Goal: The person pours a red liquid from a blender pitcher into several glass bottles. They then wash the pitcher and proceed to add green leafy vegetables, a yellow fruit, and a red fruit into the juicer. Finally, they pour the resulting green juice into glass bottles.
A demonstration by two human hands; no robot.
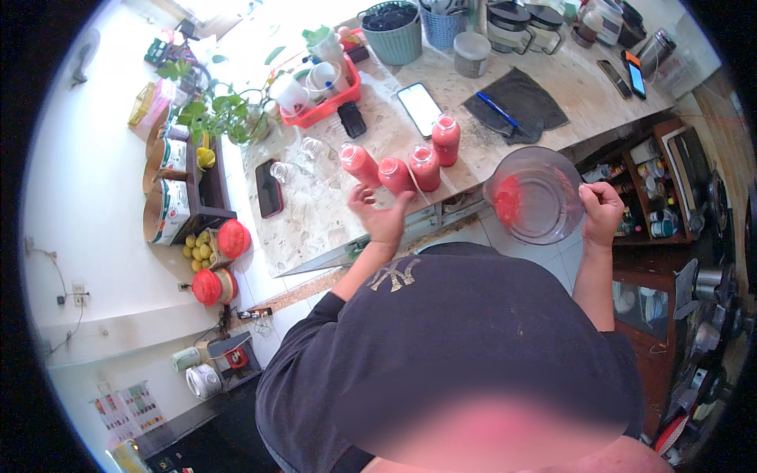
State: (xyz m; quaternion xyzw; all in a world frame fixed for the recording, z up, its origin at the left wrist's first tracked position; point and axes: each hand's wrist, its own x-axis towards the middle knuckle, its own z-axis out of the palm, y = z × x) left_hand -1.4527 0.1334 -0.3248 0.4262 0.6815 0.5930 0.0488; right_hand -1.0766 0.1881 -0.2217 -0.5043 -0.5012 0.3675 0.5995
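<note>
In my right hand [600, 210] is the handle of a clear measuring jug [547, 230], held beyond the counter's front edge. A red, pulpy residue [507, 201] clings to its inner wall. Several glass bottles filled with red juice stand uncapped near the counter edge, among them a left one [359, 165], a front one [395, 176] and a rear right one [446, 141]. My left hand [378, 217] hovers just before the front bottles, fingers apart; whether a fingertip touches glass is unclear. Left of these are two empty clear bottles, one nearer [287, 172] and one farther [311, 148].
Phones lie on the stone-patterned counter [307, 236]: a dark one [269, 188] and a lit one [419, 109]. A blue pen [497, 109] rests on a dark cloth [538, 106]. Behind stand a red basket [331, 109], a green bucket [393, 47] and lidded glass jugs [507, 29].
</note>
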